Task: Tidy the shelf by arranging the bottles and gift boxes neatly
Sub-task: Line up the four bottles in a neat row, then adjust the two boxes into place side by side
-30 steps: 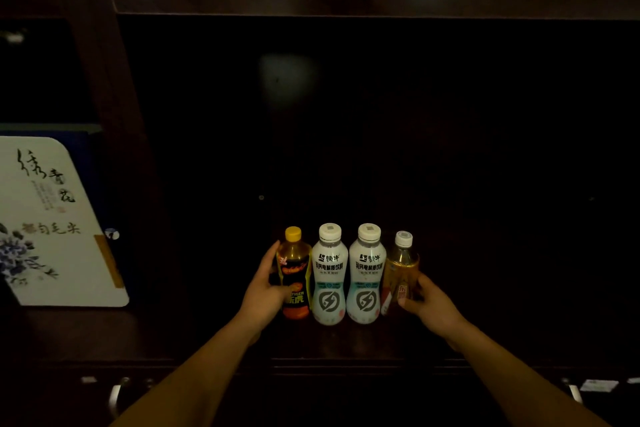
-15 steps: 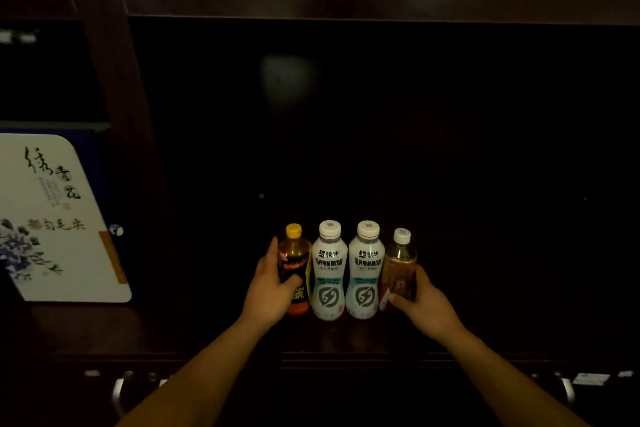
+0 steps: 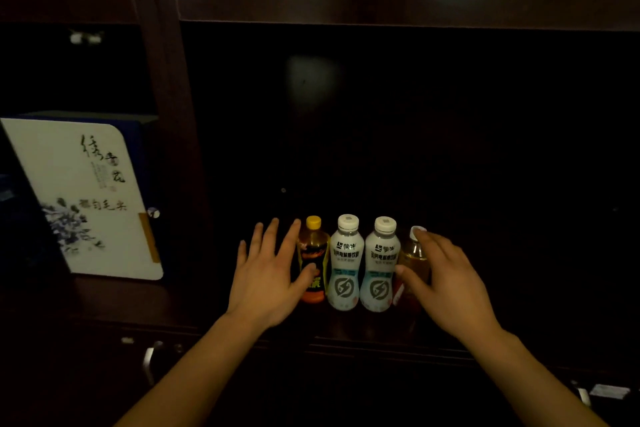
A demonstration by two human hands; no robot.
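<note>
Dark wood makes up the shelf (image 3: 346, 329), its wide bay mostly in shadow. In the bay to the left stands a white gift box (image 3: 86, 198) with ink lettering and blue flowers. Both hands frame an upright row of four bottles, set side by side near the shelf's front edge. The left hand (image 3: 266, 274) has its fingers spread, thumb against the yellow-capped bottle (image 3: 313, 253). The right hand (image 3: 446, 277) is loosely spread over the amber bottle (image 3: 412, 256); whether it grips is hard to tell. Between them stand two white bottles (image 3: 346, 263).
</note>
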